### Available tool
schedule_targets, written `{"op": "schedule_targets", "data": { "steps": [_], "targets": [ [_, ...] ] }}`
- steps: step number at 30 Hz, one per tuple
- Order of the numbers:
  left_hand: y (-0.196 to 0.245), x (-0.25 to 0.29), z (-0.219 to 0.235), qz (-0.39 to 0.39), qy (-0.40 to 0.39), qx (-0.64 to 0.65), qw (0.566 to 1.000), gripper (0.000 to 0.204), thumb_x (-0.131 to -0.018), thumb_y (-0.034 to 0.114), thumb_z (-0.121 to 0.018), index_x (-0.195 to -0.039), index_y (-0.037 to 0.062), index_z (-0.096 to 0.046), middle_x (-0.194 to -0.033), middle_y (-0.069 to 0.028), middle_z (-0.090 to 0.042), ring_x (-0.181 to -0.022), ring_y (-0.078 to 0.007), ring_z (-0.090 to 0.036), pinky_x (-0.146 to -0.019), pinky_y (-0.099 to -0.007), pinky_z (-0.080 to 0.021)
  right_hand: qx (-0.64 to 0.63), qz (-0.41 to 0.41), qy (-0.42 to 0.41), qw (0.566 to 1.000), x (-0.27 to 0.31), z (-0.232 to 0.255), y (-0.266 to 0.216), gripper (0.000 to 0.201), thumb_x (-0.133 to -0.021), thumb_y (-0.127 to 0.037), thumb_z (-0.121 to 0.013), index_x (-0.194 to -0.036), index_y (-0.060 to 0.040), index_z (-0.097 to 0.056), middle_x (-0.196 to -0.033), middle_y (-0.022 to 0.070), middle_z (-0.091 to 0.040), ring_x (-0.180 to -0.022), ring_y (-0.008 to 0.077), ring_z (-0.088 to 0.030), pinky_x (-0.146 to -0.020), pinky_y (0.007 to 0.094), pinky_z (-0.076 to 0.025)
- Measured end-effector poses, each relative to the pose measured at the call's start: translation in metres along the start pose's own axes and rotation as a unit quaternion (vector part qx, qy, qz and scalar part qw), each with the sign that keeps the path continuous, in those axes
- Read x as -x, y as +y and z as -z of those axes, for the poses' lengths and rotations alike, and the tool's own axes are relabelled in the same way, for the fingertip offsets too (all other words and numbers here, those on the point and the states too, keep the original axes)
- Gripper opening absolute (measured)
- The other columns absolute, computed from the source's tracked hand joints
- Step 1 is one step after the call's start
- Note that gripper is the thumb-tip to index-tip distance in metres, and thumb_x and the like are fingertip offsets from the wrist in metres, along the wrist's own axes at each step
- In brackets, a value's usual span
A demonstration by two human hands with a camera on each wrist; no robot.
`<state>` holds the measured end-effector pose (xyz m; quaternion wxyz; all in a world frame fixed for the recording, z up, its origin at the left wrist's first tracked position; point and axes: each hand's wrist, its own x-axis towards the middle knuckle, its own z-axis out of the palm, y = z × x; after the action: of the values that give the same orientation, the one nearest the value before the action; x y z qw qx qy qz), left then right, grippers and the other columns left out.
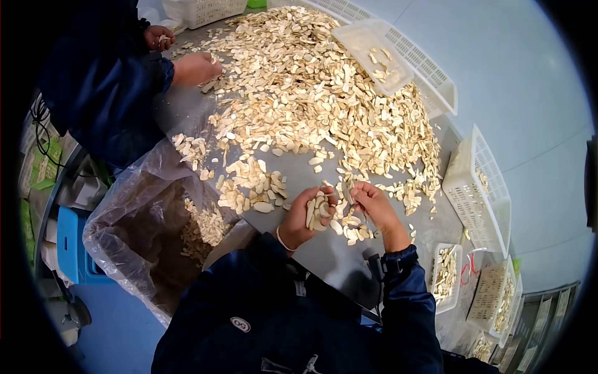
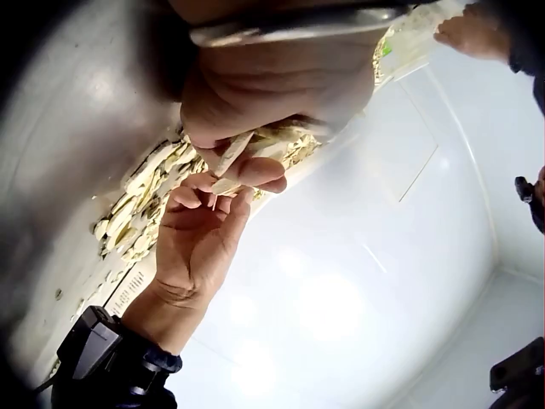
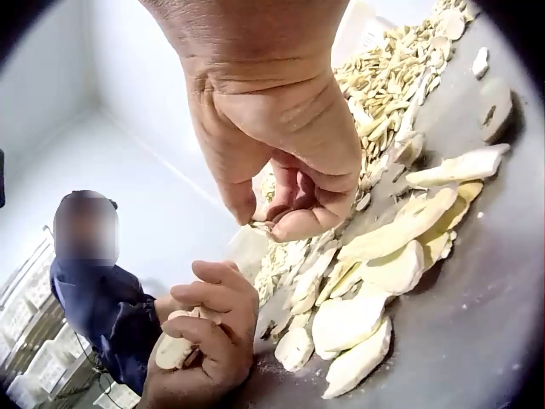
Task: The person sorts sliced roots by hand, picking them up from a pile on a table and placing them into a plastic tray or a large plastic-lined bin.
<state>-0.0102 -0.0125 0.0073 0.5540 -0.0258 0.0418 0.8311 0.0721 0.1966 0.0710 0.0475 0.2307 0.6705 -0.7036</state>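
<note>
My left hand [image 1: 298,223] is cupped around several pale dried slices [image 1: 318,212], its fingers curled over them just above the table's near edge. In the left wrist view a slice [image 2: 232,155] sticks out between that hand's fingers. Close to its right, my right hand [image 1: 375,207] pinches a small pale slice [image 3: 262,227] between thumb and fingertips, most of it hidden. Under and beside both hands lie loose slices [image 3: 349,319] on the grey metal table [image 1: 330,262]. Beyond them spreads a large heap of the same slices [image 1: 311,87].
A plastic-lined bin [image 1: 134,218] with slices inside stands at left. Another person's hand [image 1: 196,68] works at the heap's left edge. White baskets [image 1: 476,193] line the right side, with a small tray [image 1: 459,280] of slices. A translucent tray [image 1: 374,53] rests on the heap.
</note>
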Motion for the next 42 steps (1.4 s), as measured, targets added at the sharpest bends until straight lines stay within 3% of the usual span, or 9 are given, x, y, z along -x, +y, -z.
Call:
{"op": "schedule_targets", "data": {
  "steps": [3,15,18,24,28,35,36,40,42],
  "targets": [
    [-0.001,-0.001,0.004,0.018,0.004,-0.019,1.0,0.036,-0.105,0.034,-0.045,-0.122,0.0067,-0.061,-0.106,-0.0111,-0.068,-0.081,-0.0189,-0.066,-0.057,-0.0275,-0.052,0.042,0.008,-0.005,0.999,-0.001,-0.002,-0.002,0.021,-0.097,-0.021,-0.067,-0.112,-0.0063,-0.064,-0.089,-0.004,-0.066,-0.078,0.004,-0.06,-0.067,0.021,-0.048],
    [-0.002,-0.001,0.008,0.037,-0.047,-0.048,0.997,0.04,-0.106,0.032,-0.04,-0.127,0.0052,-0.061,-0.134,-0.0164,-0.063,-0.083,-0.0167,-0.067,-0.061,-0.026,-0.053,-0.093,-0.011,-0.018,0.995,0.009,-0.01,-0.008,0.016,-0.1,-0.012,-0.063,-0.114,-0.0061,-0.062,-0.095,0.0004,-0.068,-0.078,0.0071,-0.066,-0.067,0.0175,-0.053],
    [-0.002,0.001,0.0,0.002,-0.016,-0.032,0.999,0.04,-0.105,0.031,-0.041,-0.127,0.0046,-0.061,-0.136,-0.0141,-0.062,-0.082,-0.0167,-0.066,-0.061,-0.0266,-0.052,-0.113,-0.013,-0.068,0.991,0.008,-0.001,-0.004,0.024,-0.099,-0.009,-0.063,-0.123,-0.0054,-0.061,-0.105,0.0005,-0.067,-0.093,0.0076,-0.067,-0.073,0.0202,-0.054],
    [-0.002,0.0,-0.001,-0.015,0.003,-0.03,0.999,0.038,-0.104,0.03,-0.043,-0.127,0.0061,-0.061,-0.136,-0.0111,-0.062,-0.082,-0.0158,-0.064,-0.063,-0.0267,-0.05,-0.155,0.011,-0.06,0.986,0.02,-0.01,-0.015,0.045,-0.101,-0.007,-0.057,-0.145,-0.0025,-0.048,-0.106,0.0058,-0.069,-0.091,0.0143,-0.07,-0.072,0.0223,-0.056],
    [0.0,0.004,-0.009,-0.009,0.015,-0.045,0.999,0.037,-0.104,0.03,-0.043,-0.127,0.0069,-0.062,-0.134,-0.0106,-0.063,-0.082,-0.0153,-0.064,-0.063,-0.0263,-0.05,-0.218,-0.004,-0.077,0.973,0.017,-0.003,-0.01,0.049,-0.102,-0.006,-0.052,-0.15,-0.0047,-0.043,-0.104,0.007,-0.069,-0.09,0.0166,-0.071,-0.072,0.0241,-0.056],
    [-0.002,0.005,-0.01,0.0,0.008,-0.062,0.998,0.035,-0.105,0.029,-0.044,-0.125,0.0068,-0.061,-0.129,-0.01,-0.064,-0.084,-0.0137,-0.063,-0.062,-0.0246,-0.049,-0.153,0.022,-0.069,0.985,0.015,-0.005,-0.009,0.046,-0.098,-0.002,-0.056,-0.143,-0.0041,-0.05,-0.094,0.0068,-0.07,-0.078,0.0117,-0.067,-0.066,0.0209,-0.052],
    [-0.002,0.005,-0.008,0.004,0.008,-0.074,0.997,0.034,-0.104,0.029,-0.045,-0.126,0.0068,-0.06,-0.128,-0.0087,-0.065,-0.085,-0.0127,-0.063,-0.062,-0.0237,-0.049,-0.12,0.024,-0.063,0.99,0.016,-0.006,-0.009,0.037,-0.097,-0.004,-0.06,-0.134,-0.0046,-0.058,-0.095,0.0027,-0.069,-0.072,0.0065,-0.061,-0.062,0.0184,-0.047],
    [-0.003,0.004,-0.003,-0.003,-0.01,-0.116,0.993,0.034,-0.104,0.03,-0.048,-0.126,0.0072,-0.059,-0.124,-0.007,-0.065,-0.086,-0.0114,-0.063,-0.063,-0.0224,-0.049,0.074,0.108,-0.018,0.991,0.014,-0.016,-0.004,0.022,-0.096,-0.004,-0.064,-0.118,-0.0053,-0.065,-0.085,-0.0069,-0.062,-0.071,0.0001,-0.05,-0.06,0.0182,-0.041],
    [-0.005,0.002,-0.001,-0.027,0.001,-0.163,0.986,0.034,-0.104,0.03,-0.046,-0.123,0.0064,-0.061,-0.118,-0.0092,-0.066,-0.083,-0.0132,-0.063,-0.06,-0.0239,-0.048,0.139,0.12,-0.006,0.983,0.013,-0.016,-0.001,0.022,-0.097,-0.004,-0.063,-0.119,-0.0052,-0.065,-0.085,-0.008,-0.06,-0.071,-0.0006,-0.049,-0.061,0.0181,-0.041]
  ]
}}
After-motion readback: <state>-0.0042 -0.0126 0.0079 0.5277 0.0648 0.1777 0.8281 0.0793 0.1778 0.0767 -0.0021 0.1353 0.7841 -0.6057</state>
